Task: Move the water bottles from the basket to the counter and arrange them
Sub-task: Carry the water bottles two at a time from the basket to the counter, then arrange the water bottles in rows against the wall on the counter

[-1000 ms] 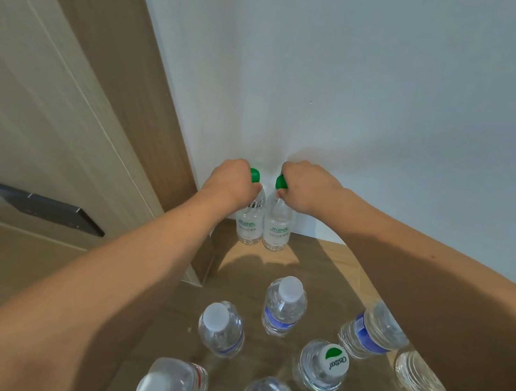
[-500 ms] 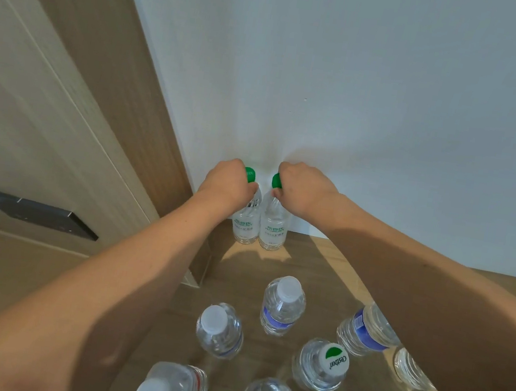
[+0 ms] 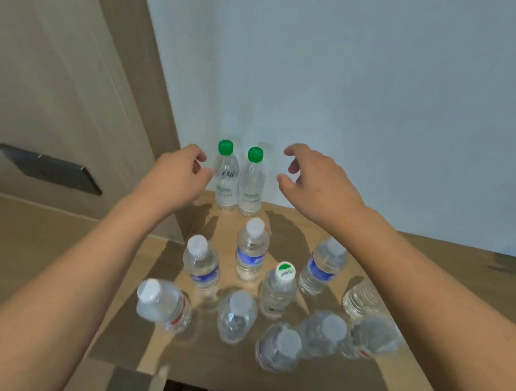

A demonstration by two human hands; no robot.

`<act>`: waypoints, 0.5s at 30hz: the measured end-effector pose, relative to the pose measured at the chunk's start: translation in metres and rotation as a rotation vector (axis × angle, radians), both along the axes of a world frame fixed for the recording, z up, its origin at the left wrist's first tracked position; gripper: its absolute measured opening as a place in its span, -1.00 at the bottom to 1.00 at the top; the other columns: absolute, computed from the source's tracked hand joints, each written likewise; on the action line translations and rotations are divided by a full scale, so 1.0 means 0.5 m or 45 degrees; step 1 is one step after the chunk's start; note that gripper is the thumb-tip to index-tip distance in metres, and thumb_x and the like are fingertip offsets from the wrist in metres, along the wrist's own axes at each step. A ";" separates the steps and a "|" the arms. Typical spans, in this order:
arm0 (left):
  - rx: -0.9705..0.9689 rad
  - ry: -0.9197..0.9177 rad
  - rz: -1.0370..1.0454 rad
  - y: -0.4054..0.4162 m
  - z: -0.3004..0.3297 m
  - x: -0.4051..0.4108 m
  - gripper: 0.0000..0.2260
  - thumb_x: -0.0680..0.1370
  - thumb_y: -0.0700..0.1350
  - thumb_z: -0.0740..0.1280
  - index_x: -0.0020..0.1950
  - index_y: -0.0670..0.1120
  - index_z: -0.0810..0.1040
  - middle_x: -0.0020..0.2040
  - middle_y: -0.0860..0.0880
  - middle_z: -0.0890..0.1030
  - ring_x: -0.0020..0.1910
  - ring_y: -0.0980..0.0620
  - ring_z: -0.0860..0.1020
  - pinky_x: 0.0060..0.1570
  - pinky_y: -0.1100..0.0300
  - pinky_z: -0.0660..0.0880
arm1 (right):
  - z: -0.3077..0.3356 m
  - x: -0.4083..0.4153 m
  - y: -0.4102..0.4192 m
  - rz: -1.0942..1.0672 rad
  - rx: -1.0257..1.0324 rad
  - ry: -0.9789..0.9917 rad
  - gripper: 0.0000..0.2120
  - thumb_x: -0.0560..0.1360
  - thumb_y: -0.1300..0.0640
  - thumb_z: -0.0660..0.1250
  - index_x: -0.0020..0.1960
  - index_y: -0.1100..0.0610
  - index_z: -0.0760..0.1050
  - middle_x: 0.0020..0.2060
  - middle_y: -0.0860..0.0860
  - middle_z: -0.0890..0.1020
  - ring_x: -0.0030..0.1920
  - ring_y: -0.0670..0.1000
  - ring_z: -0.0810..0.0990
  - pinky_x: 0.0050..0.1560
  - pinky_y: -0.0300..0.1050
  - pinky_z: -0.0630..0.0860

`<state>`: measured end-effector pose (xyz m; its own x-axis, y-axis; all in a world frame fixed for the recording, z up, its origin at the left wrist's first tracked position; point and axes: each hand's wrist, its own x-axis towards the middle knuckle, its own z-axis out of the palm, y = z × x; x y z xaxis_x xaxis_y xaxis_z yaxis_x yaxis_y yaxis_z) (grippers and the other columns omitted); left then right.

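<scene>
Two green-capped bottles [image 3: 238, 179] stand upright and touching at the back of the wooden worktop [image 3: 460, 269], against the pale wall [image 3: 368, 78]; their pale green label print is too small to read. The left hand [image 3: 179, 173] hovers just left of them, fingers loosely curled, holding nothing; the right hand [image 3: 315, 180] hangs to their right, fingers spread and relaxed, also free. Nearer than both hands stands a loose cluster of clear bottles, mostly white-capped: a blue-labelled bottle [image 3: 251, 251] sits between the forearms, and one white-and-green cap [image 3: 285, 270] bears small writing (blurred, not legible). Left of the left hand runs a wood-grain panel [image 3: 52, 64] with a dark handle [image 3: 49, 169].
</scene>
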<state>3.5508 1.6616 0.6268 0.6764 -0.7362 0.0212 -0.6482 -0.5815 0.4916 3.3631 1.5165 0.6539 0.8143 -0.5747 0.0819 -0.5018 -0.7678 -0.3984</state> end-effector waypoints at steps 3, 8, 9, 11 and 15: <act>-0.072 0.010 0.035 0.091 0.005 -0.049 -0.74 0.59 0.00 0.30 0.20 -0.10 0.56 0.04 -0.05 0.63 0.01 -0.03 0.56 0.00 0.14 0.42 | 0.008 -0.054 0.036 0.100 0.023 0.010 -0.57 0.59 0.01 0.25 0.43 0.08 0.34 0.22 0.02 0.54 -0.01 -0.09 0.47 0.03 -0.16 0.38; -0.074 0.021 0.141 0.198 0.007 -0.138 -0.79 0.59 -0.02 0.33 0.16 -0.08 0.58 -0.02 0.01 0.62 -0.05 0.00 0.57 0.01 0.14 0.46 | -0.010 -0.096 0.085 0.248 0.097 0.050 -0.60 0.58 0.03 0.26 0.39 0.07 0.38 0.22 0.01 0.52 -0.04 -0.08 0.43 0.07 -0.13 0.40; -0.057 0.003 0.150 0.218 0.002 -0.152 -0.78 0.58 -0.01 0.33 0.16 -0.08 0.58 -0.01 0.00 0.62 -0.06 -0.01 0.57 0.01 0.13 0.47 | -0.016 -0.098 0.095 0.283 0.107 0.067 -0.60 0.57 0.02 0.26 0.39 0.07 0.38 0.22 0.01 0.53 -0.05 -0.09 0.42 0.06 -0.14 0.40; 0.021 -0.031 0.174 0.254 -0.010 -0.171 -0.72 0.56 0.01 0.35 0.21 -0.09 0.57 0.06 -0.05 0.61 -0.04 -0.03 0.56 0.05 0.10 0.47 | -0.025 -0.099 0.117 0.334 0.127 0.088 -0.59 0.57 0.03 0.26 0.39 0.07 0.39 0.22 0.00 0.52 -0.04 -0.11 0.40 0.05 -0.17 0.37; 0.361 -0.079 0.246 0.301 -0.049 -0.189 -0.50 0.52 0.18 0.33 0.36 -0.07 0.46 0.27 -0.14 0.52 0.20 -0.15 0.52 0.15 0.02 0.46 | -0.034 -0.107 0.149 0.338 0.157 0.096 -0.61 0.57 0.02 0.26 0.38 0.06 0.39 0.22 0.00 0.52 -0.04 -0.07 0.43 0.04 -0.14 0.39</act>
